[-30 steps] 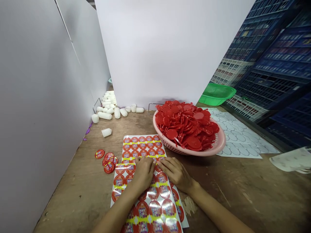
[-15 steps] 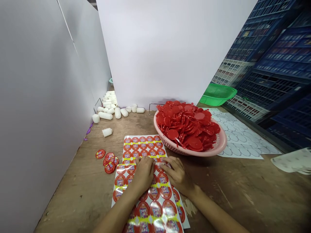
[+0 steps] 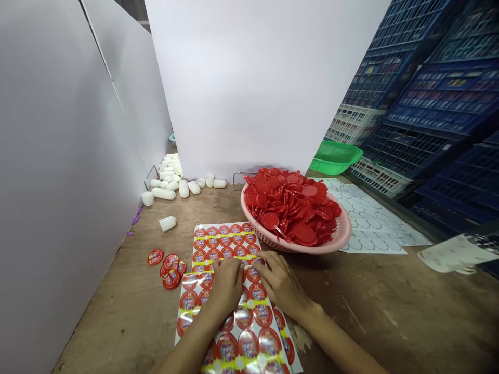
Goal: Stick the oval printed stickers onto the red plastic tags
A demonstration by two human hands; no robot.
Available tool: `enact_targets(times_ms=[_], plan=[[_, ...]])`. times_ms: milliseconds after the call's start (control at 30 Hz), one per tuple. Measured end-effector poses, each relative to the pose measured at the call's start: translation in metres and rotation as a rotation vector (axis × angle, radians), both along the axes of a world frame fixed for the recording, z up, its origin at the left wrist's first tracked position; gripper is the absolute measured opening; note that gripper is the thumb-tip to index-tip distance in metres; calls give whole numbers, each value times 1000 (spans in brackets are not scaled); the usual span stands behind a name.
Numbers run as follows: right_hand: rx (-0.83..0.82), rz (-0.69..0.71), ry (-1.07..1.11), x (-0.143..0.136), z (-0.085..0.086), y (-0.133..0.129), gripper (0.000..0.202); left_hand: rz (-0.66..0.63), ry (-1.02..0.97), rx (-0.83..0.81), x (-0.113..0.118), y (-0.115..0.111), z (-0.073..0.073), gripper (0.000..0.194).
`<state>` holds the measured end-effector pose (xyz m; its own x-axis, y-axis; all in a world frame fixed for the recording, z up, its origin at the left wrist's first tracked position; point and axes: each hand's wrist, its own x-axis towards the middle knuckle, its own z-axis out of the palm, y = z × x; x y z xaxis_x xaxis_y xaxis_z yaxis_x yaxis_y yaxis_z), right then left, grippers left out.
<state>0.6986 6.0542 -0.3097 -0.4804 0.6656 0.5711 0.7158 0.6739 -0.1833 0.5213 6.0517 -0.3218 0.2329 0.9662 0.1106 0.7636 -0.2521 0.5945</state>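
Note:
Sheets of round red stickers with yellow bands lie overlapped in front of me, an upper sheet (image 3: 247, 345) over a lower sheet (image 3: 224, 237). My left hand (image 3: 227, 283) rests on the upper sheet near its far edge, fingers curled down; whatever its fingertips pinch is hidden. My right hand (image 3: 281, 283) is beside it at the same edge, fingers bent and fingertips on the sheet; any small thing under them cannot be made out. Several red discs with stickers (image 3: 170, 278) lie to the left. A pink basket (image 3: 345, 231) heaped with red plastic pieces (image 3: 292, 205) stands beyond my right hand.
White plastic containers (image 3: 163, 193) lie at the back left, with one white cup (image 3: 167, 223) nearer. White panels (image 3: 249, 88) stand behind and at left. At right are outlined paper sheets (image 3: 366, 221), a green basin (image 3: 335, 157), a white roll (image 3: 448, 254) and stacked crates (image 3: 429, 104).
The camera view has shifted slightly, so the scene sits a little left and lower. Both hands remain at the upper sheet's far edge, with the right fingers slightly shifted.

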Motion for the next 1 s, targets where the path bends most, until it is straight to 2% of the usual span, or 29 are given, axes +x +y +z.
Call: enact_targets(times_ms=[67,133,200,267,333,400,467,533,633,733,800,867,933,1000], plan=[[53,17,-16,2,-11,-3,30,-2,3,-1,0,0,0,32],[91,53,8,2,-14,-10,26,-8,3,4,0,0,1,31],[86,116,82,-1,-8,-18,23,-6,-6,5,-1,0,1,31],[94,149,194,-4,7,-23,26,-5,-27,-2,-1,0,2,32],[179,36,285,-7,27,-21,37,-16,-37,11,-1,-1,3,28],[257,-217,280,-7,47,-12,51,-26,-20,47,-1,-4,3,22],[214,-434,206,-5,60,3,56,-50,-19,56,-2,-8,4,29],[92,-511,181,-1,65,17,56,-106,-90,-8,-4,-13,3,34],[-36,-469,362,6,62,29,57,-168,-313,-156,-11,-20,1,30],[-36,-436,593,13,61,26,58,-81,-633,-297,-17,-24,1,20],[34,-431,688,15,67,18,59,5,-844,-333,-19,-26,2,27],[23,-322,624,11,75,6,54,47,-992,-264,-20,-28,4,41],[-128,-102,385,0,79,-5,49,41,-1060,-154,-21,-28,5,53],[-302,84,139,-15,79,-11,56,34,-1022,-123,-21,-27,4,44]])
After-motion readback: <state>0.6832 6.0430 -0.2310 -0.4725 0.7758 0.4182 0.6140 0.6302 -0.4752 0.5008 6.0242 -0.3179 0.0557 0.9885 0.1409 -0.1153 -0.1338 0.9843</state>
